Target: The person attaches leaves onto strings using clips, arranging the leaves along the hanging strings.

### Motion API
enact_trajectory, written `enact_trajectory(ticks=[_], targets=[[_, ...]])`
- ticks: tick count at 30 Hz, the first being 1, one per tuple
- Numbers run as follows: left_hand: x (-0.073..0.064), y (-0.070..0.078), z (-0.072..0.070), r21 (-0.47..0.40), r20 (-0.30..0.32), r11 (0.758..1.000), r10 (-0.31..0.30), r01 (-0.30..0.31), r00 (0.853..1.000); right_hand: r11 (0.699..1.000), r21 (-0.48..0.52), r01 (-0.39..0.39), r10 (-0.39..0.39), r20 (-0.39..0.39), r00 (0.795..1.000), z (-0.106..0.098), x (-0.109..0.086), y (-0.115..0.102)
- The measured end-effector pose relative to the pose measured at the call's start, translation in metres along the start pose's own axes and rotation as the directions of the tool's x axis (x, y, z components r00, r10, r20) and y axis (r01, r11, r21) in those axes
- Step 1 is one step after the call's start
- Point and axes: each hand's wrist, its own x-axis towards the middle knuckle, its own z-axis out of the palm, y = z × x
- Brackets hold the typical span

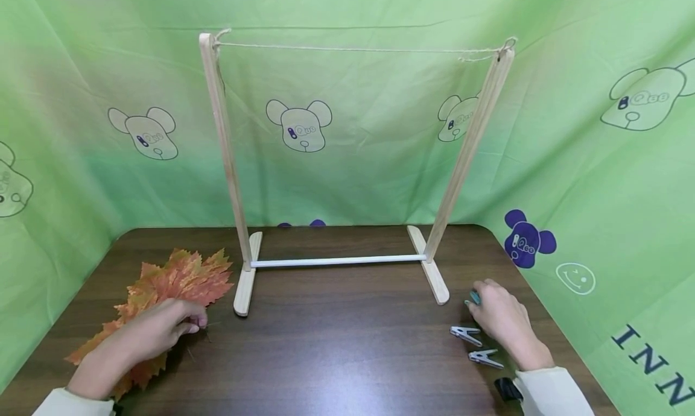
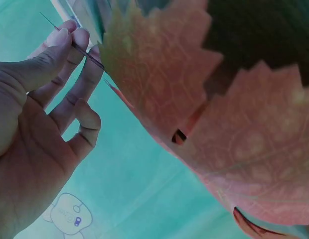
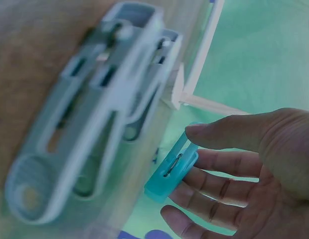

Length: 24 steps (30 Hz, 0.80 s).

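My left hand (image 1: pixel 160 327) is over the near side of a heap of orange and red maple leaves (image 1: pixel 187 274) on the table's left. In the left wrist view its thumb and fingertips pinch a thin dark leaf stem (image 2: pixel 80 50), and a large reddish leaf (image 2: pixel 159 74) fills the right of that view. On the table's right, my right hand (image 1: pixel 501 315) pinches a teal clothespin (image 3: pixel 172 167) between thumb and fingers. Two grey-blue clothespins (image 1: pixel 466 334) lie just in front of that hand, one nearer than the other.
A wooden stand (image 1: pixel 230 169) rises at the back middle of the brown table (image 1: pixel 336 337). Twine (image 1: pixel 347 48) runs between its post tops, and a white rod (image 1: pixel 336 261) joins the feet. Green printed cloth (image 1: pixel 369 181) hangs behind. By the right sleeve is a black object (image 1: pixel 507 389).
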Motion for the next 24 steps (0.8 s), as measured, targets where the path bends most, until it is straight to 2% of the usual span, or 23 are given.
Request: enact_trajectory(ticks=[6, 11, 16, 19, 24], targets=[[0.005, 0.007, -0.008, -0.032, 0.002, 0.999, 0.007, -0.007, 1.000, 0.999, -0.003, 0.051, -0.051, -0.080, 0.996, -0.010, 0.001, -0.009], [0.010, 0.016, -0.015, -0.024, -0.042, 0.999, 0.026, -0.027, 0.999, 0.997, 0.004, 0.081, -0.079, -0.137, 0.987, -0.021, 0.002, -0.017], [0.015, 0.030, -0.024, -0.020, -0.067, 1.000, 0.016, -0.017, 0.998, 0.995, 0.016, 0.098, -0.093, -0.179, 0.979, -0.033, 0.003, -0.028], [0.019, 0.038, -0.029, -0.041, -0.073, 0.999, 0.024, -0.027, 0.997, 0.993, 0.016, 0.120, -0.114, -0.218, 0.969, -0.038, 0.004, -0.034], [0.025, 0.049, -0.038, -0.028, -0.156, 0.997, 0.065, -0.070, 0.986, 0.982, 0.016, 0.187, -0.174, -0.302, 0.937, -0.047, 0.009, -0.047]])
